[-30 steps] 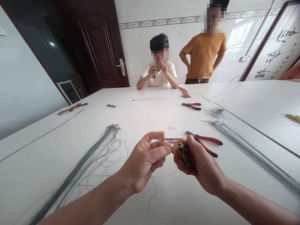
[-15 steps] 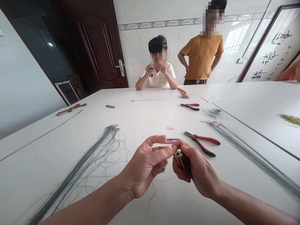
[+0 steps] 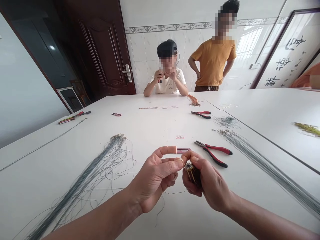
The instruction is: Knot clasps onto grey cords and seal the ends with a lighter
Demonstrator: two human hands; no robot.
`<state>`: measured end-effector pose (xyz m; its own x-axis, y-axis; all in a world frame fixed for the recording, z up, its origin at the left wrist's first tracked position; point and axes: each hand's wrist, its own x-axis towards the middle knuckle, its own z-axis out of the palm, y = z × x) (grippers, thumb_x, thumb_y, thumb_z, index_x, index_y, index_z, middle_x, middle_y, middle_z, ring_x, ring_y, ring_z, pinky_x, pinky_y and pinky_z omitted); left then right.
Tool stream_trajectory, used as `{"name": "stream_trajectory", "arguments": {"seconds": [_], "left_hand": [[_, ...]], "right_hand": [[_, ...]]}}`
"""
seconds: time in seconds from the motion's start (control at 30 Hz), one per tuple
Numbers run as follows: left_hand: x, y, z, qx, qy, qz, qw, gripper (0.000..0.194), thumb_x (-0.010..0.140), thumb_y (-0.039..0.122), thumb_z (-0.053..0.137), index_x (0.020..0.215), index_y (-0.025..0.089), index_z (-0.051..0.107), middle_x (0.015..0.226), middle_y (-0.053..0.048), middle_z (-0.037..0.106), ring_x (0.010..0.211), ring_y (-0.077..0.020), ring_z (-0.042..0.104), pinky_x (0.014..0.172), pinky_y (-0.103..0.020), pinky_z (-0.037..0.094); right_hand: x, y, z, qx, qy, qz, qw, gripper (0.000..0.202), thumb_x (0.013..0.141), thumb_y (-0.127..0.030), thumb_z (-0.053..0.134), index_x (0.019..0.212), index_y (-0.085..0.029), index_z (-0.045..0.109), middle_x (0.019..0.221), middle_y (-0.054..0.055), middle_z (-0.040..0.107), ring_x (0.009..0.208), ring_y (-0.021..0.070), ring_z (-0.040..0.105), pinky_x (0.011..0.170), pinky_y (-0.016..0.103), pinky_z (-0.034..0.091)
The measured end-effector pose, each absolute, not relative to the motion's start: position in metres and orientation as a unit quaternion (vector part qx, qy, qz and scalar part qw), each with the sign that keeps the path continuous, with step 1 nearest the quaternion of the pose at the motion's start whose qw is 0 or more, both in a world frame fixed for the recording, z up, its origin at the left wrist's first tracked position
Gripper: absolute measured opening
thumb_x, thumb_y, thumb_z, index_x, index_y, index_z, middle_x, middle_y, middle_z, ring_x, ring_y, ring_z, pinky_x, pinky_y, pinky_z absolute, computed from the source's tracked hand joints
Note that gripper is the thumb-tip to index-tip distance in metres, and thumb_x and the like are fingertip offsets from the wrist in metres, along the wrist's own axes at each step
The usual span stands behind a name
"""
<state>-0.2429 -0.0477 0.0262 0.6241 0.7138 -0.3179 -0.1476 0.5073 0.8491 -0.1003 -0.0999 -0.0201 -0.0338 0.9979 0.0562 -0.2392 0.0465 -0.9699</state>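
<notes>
My left hand (image 3: 157, 176) pinches a thin cord between thumb and fingertip, with a pale covering on its raised index finger. Close beside it, my right hand (image 3: 210, 180) is wrapped round a dark lighter-like object (image 3: 192, 172) with gold edges and a round top. The fingertips of both hands nearly meet at the cord, and a thin strand hangs below them. Behind the hands lies a pink tool (image 3: 183, 150), partly hidden. Red-handled pliers (image 3: 215, 151) rest just beyond my right hand.
Grey-green cord bundles lie at left (image 3: 92, 170) and right (image 3: 265, 166) on the white table (image 3: 150, 126). More pliers (image 3: 201, 114), small snips (image 3: 116, 114) and orange cords (image 3: 193, 100) are farther back. One person sits opposite; another stands behind.
The whole view has shifted slightly. Both hands keep their holds, and the dark object in my right hand has barely moved.
</notes>
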Motion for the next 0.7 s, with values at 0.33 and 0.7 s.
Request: {"name": "stream_trajectory", "arguments": {"seconds": [0.33,0.7], "left_hand": [[-0.2443,-0.0496,0.0266,0.407,0.347,0.265,0.802,0.034,0.068,0.022,0.076,0.096,0.026,0.057,0.066,0.007,0.056,0.051,-0.0004,0.040,0.057,-0.016,0.034],[-0.2468,-0.0475,0.0275,0.411,0.361,0.286,0.787,0.037,0.069,0.020,0.075,0.100,0.027,0.057,0.062,0.008,0.045,0.052,-0.0016,0.037,0.055,-0.018,0.032]], "right_hand": [[-0.1009,-0.1007,-0.0199,-0.424,-0.461,0.550,0.552,0.027,0.093,-0.034,0.022,0.080,-0.021,0.042,0.044,-0.006,0.044,0.040,0.0098,0.030,0.043,0.023,0.028],[-0.1020,-0.0984,-0.0190,-0.436,-0.409,0.531,0.601,0.040,0.091,-0.058,0.030,0.089,-0.022,0.048,0.060,-0.004,0.050,0.052,0.0112,0.040,0.052,0.023,0.029]]}}
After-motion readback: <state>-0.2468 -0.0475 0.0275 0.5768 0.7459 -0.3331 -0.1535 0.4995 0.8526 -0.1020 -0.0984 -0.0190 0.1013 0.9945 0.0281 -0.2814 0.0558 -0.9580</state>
